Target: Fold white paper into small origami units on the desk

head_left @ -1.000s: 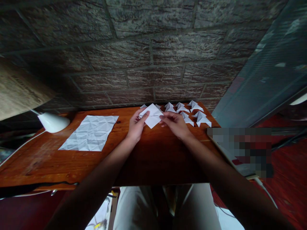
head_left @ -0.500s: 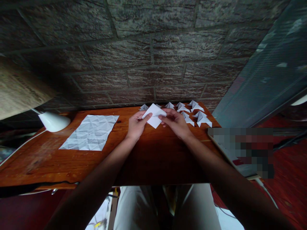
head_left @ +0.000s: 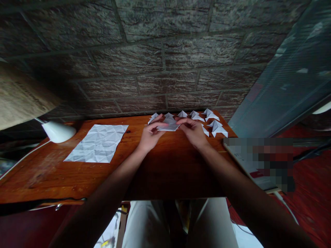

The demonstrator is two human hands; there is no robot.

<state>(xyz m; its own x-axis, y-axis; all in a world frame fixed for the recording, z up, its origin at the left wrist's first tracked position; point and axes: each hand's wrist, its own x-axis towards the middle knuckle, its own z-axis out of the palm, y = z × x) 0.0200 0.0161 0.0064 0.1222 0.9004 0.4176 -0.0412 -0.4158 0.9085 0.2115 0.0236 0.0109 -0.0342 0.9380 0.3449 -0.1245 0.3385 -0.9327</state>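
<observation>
A small piece of folded white paper (head_left: 168, 126) is held up between my two hands above the wooden table, tipped so that it shows nearly edge-on. My left hand (head_left: 152, 132) pinches its left side, with the index finger raised beside it. On the right corner, my right hand (head_left: 192, 130) grips the paper between thumb and bent fingers. Behind the hands stand several pointed folded paper pieces (head_left: 215, 128) in rows; my right hand partly covers one. To the left lies a creased white sheet (head_left: 99, 143), flat on the table.
A lamp with a white base (head_left: 58, 131) and a brown paper-like shade (head_left: 23, 93) stands at the far left. The stone-block wall (head_left: 144, 62) rises behind the wooden table (head_left: 165, 172). A partly blurred-out flat panel (head_left: 248, 165) leans near the right edge.
The folded paper has tilted from facing me as a diamond to almost edge-on and sits slightly lower. My left fingers have spread and shifted; my right fingers have moved at the right corner.
</observation>
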